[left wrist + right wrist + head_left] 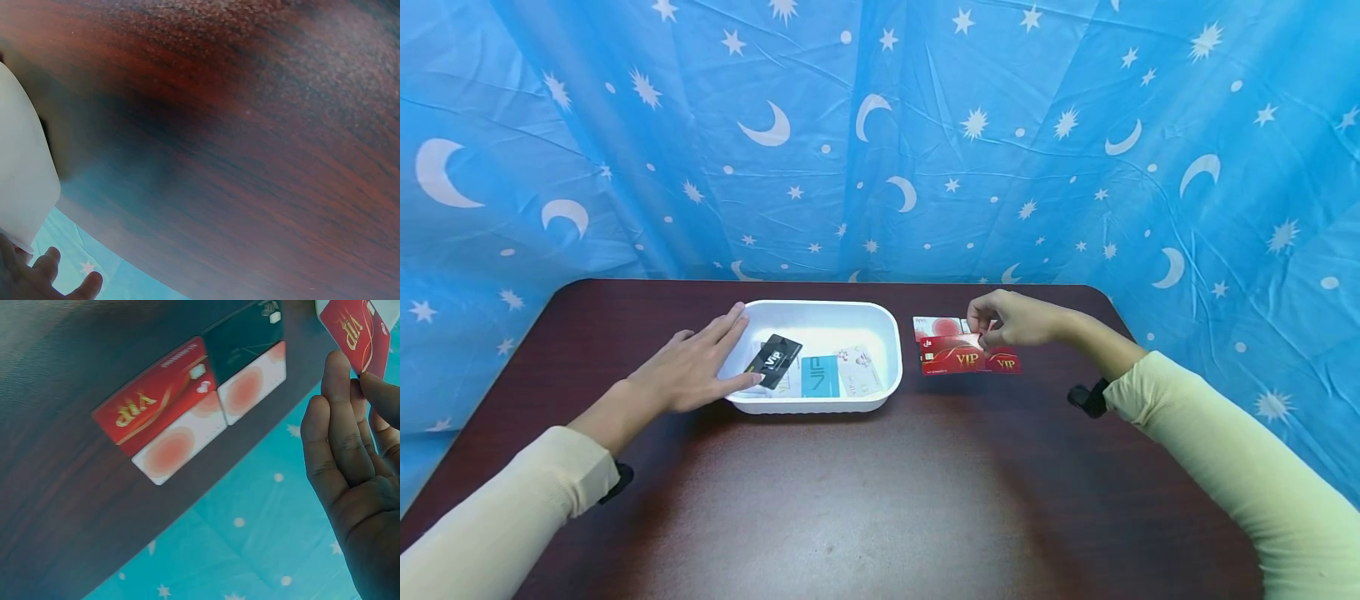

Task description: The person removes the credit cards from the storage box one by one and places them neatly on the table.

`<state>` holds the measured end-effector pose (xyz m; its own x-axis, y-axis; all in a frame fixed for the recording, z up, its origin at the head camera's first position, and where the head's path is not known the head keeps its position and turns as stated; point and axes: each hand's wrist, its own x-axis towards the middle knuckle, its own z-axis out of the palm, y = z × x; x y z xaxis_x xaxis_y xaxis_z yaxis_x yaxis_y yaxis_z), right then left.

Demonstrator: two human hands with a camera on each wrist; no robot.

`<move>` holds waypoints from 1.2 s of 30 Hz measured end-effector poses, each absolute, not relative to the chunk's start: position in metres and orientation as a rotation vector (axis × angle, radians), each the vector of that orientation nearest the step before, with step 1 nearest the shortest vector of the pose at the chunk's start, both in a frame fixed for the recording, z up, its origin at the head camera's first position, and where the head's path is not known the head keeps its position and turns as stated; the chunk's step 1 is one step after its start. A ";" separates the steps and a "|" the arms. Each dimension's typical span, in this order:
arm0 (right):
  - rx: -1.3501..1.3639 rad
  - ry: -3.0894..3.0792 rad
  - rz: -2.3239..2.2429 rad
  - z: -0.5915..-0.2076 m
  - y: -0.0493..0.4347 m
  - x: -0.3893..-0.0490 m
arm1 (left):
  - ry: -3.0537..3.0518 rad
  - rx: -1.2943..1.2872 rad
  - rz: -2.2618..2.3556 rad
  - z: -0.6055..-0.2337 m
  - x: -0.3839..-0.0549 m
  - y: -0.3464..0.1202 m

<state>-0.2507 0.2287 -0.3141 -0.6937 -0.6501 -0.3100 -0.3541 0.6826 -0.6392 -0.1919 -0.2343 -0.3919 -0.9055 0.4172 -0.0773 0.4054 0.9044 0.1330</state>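
Note:
My right hand (pixel 1011 321) pinches a red VIP card (pixel 943 357) between thumb and fingertips, above the table at the right of a white plastic basin (pixel 820 407). Below it lie another red VIP card (pixel 153 394), a dark green card (pixel 244 347) and two white cards with pink circles, one of them the nearer white card (pixel 165 453). My left hand (pixel 696 367) rests at the basin's left rim, fingers stretched out. Its thumb tip is at the edge of a black VIP card (pixel 777 360); whether they touch, I cannot tell.
Inside the basin lie a blue card (pixel 820 377) and a pale patterned card (pixel 857 371), with others partly covered by the black card. The dark wooden table (pixel 835 500) ends at the back before a blue curtain (pixel 850 167) with moons and stars.

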 end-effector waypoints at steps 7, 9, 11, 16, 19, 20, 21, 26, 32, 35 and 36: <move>-0.761 2.379 -0.716 -0.328 0.235 -0.249 | 2.972 0.643 0.171 -0.392 -0.193 -0.235; -0.745 2.364 -0.727 -0.332 0.237 -0.249 | 2.969 0.642 0.170 -0.392 -0.192 -0.235; -0.733 2.352 -0.738 -0.335 0.238 -0.249 | 2.967 0.642 0.170 -0.391 -0.192 -0.235; -0.713 2.319 -0.751 -0.345 0.240 -0.249 | 2.964 0.637 0.169 -0.391 -0.191 -0.235; -0.699 2.307 -0.755 -0.352 0.242 -0.249 | 2.960 0.630 0.168 -0.392 -0.191 -0.235; -0.697 2.304 -0.760 -0.354 0.242 -0.249 | 2.960 0.628 0.170 -0.392 -0.191 -0.235; -0.689 2.302 -0.764 -0.356 0.242 -0.249 | 2.962 0.630 0.172 -0.392 -0.191 -0.235; -0.635 2.303 -0.780 -0.366 0.243 -0.248 | 2.963 0.634 0.181 -0.393 -0.191 -0.235; -0.609 2.264 -0.822 -0.376 0.244 -0.250 | 2.958 0.636 0.178 -0.392 -0.192 -0.235; -0.627 2.249 -0.835 -0.378 0.244 -0.251 | 2.957 0.636 0.174 -0.392 -0.192 -0.235; -0.634 2.246 -0.837 -0.379 0.244 -0.251 | 2.955 0.636 0.173 -0.392 -0.192 -0.234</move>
<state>-0.2507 0.2440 -0.3790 -0.6717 -0.6218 -0.4027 -0.2066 0.6793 -0.7042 -0.1922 -0.2345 -0.3920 -0.9056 0.4151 -0.0869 0.4021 0.9056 0.1353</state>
